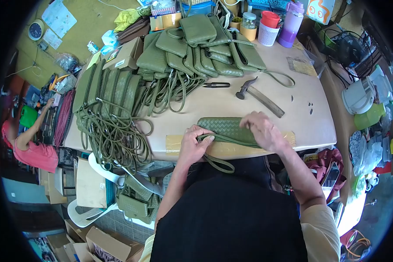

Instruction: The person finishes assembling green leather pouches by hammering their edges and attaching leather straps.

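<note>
A green woven pouch [222, 125] lies at the table's front edge, its zippered side toward me and a strap loop [219, 165] hanging over the edge. My left hand [194, 144] pinches its left end, thumb on the zipper edge. Over the right end is my right hand [264, 131], its fingers curled; whether it holds anything small is hidden. Beyond the pouch lie a hammer [266, 101] with a wooden handle and black-handled pliers [216, 85].
Green pouches [174, 43] are piled at the back, and more with tangled straps [113, 131] lie on the left. Cups and a purple bottle [290, 26] stand at the back right. A person in pink [35, 153] is at far left.
</note>
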Tool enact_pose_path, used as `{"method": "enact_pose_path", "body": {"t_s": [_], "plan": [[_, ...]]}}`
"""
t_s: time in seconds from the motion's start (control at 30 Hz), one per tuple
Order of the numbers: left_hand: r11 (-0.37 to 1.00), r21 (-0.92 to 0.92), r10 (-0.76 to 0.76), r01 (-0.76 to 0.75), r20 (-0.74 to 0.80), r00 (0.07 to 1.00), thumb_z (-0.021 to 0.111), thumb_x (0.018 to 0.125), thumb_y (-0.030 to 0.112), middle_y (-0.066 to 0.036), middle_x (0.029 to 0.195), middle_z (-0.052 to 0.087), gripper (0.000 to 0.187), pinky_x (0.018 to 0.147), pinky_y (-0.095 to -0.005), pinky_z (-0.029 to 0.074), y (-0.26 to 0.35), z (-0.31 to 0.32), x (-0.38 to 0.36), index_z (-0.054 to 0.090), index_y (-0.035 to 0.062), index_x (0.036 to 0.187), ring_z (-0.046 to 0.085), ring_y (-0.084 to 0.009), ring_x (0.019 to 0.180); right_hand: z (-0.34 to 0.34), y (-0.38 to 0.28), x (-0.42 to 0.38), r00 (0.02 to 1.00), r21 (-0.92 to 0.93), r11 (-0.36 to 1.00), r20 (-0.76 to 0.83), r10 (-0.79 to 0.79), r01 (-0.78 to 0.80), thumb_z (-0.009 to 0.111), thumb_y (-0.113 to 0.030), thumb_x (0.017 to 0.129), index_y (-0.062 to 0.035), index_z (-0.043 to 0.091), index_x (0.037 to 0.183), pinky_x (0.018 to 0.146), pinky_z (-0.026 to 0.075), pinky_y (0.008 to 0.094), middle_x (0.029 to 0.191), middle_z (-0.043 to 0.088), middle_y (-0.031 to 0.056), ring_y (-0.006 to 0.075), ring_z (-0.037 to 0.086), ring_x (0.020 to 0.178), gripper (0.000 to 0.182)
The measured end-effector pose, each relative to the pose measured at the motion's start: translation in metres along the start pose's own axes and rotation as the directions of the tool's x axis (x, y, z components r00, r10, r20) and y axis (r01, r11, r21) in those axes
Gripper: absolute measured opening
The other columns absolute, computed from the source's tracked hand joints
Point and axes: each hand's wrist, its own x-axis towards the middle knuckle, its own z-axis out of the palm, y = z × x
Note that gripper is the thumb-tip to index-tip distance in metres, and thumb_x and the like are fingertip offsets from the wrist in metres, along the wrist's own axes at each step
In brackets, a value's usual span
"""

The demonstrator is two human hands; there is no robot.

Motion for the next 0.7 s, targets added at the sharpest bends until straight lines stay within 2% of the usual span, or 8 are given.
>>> {"method": "enact_pose_path", "body": {"t_s": [0.17,0.23,0.27,0.3,0.37,0.6,0.67,0.7], "plan": [[0.996,-0.07,0.055,-0.063,-0.116,0.992,0.075,0.075,0.011,-0.012,0.094,0.059,0.021,0.078,-0.036,0.044,0.01,0.009,-0.004,0.07,0.0053,0.094,0.054,-0.0272,0.085,0.019,0.002,-0.01,0.977,-0.134,0.988,0.191,0.097,-0.072,0.073,-0.033,0.08,-0.0065,0.065,0.087,0.083,0.048,0.0417,0.089,0.066,0.0136,0.0313,0.062,0.092,0.028],[0.826,0.538,0.423,-0.166,-0.399,0.814,0.072,0.076,0.008,-0.013,0.097,0.056,0.023,0.076,-0.0355,0.046,0.037,0.016,-0.015,0.066,0.005,0.098,0.055,-0.0281,0.085,0.019,0.003,-0.002,0.951,-0.156,0.973,0.231,0.205,-0.172,0.074,-0.034,0.079,-0.0074,0.066,0.086,0.083,0.049,0.042,0.087,0.066,0.013,0.0307,0.063,0.092,0.029],[0.86,0.363,0.455,-0.358,-0.231,0.86,0.07,0.077,0.006,-0.015,0.106,0.057,0.034,0.084,-0.037,0.047,0.016,0.029,-0.029,0.062,0.0026,0.11,0.057,-0.0309,0.094,0.019,0.004,0.002,0.912,-0.182,0.946,0.271,0.31,-0.267,0.075,-0.035,0.078,-0.0083,0.066,0.085,0.082,0.049,0.0422,0.085,0.067,0.0124,0.0302,0.064,0.091,0.029],[0.861,0.362,0.453,-0.356,-0.229,0.861,0.07,0.077,0.006,-0.015,0.106,0.057,0.034,0.084,-0.037,0.047,0.013,0.037,-0.033,0.062,0.0026,0.11,0.057,-0.0309,0.094,0.019,0.005,0.004,0.91,-0.181,0.946,0.272,0.312,-0.27,0.075,-0.035,0.078,-0.0083,0.066,0.085,0.082,0.049,0.0422,0.085,0.067,0.0124,0.0302,0.064,0.091,0.029],[0.797,0.323,0.539,-0.51,0.0,0.842,0.068,0.078,0.007,-0.017,0.116,0.056,0.043,0.094,-0.0395,0.046,0.012,0.052,-0.04,0.058,-0.0005,0.12,0.056,-0.0333,0.108,0.021,0.007,0.006,0.909,-0.221,0.944,0.285,0.303,-0.245,0.075,-0.034,0.078,-0.0093,0.066,0.085,0.081,0.049,0.0425,0.083,0.068,0.0129,0.0307,0.065,0.091,0.027],[0.823,0.363,0.439,-0.436,0.081,0.895,0.064,0.081,0.006,-0.016,0.126,0.053,0.047,0.099,-0.0396,0.044,0.01,0.051,-0.043,0.055,-0.0007,0.126,0.053,-0.0352,0.117,0.016,0.018,-0.002,0.967,-0.199,0.977,0.222,0.126,-0.082,0.074,-0.025,0.079,-0.0061,0.067,0.09,0.075,0.05,0.0367,0.081,0.067,0.0093,0.0252,0.065,0.08,0.022],[0.824,0.349,0.448,-0.446,0.079,0.89,0.064,0.081,0.007,-0.016,0.126,0.053,0.047,0.1,-0.0399,0.044,0.005,0.052,-0.044,0.055,-0.0001,0.126,0.052,-0.0353,0.117,0.003,0.025,0.002,0.955,0.328,0.924,0.276,0.106,-0.198,0.068,-0.02,0.084,-0.0071,0.068,0.101,0.081,0.05,0.037,0.09,0.066,0.0114,0.0231,0.064,0.087,0.021],[0.826,0.332,0.458,-0.456,0.079,0.886,0.064,0.081,0.007,-0.016,0.126,0.053,0.047,0.1,-0.0401,0.043,0.006,0.051,-0.043,0.055,0.0006,0.127,0.052,-0.0355,0.118,0.003,0.026,0.002,0.955,0.328,0.924,0.275,0.107,-0.198,0.068,-0.02,0.084,-0.0071,0.068,0.101,0.081,0.05,0.037,0.09,0.066,0.0114,0.0231,0.064,0.087,0.021]]}}
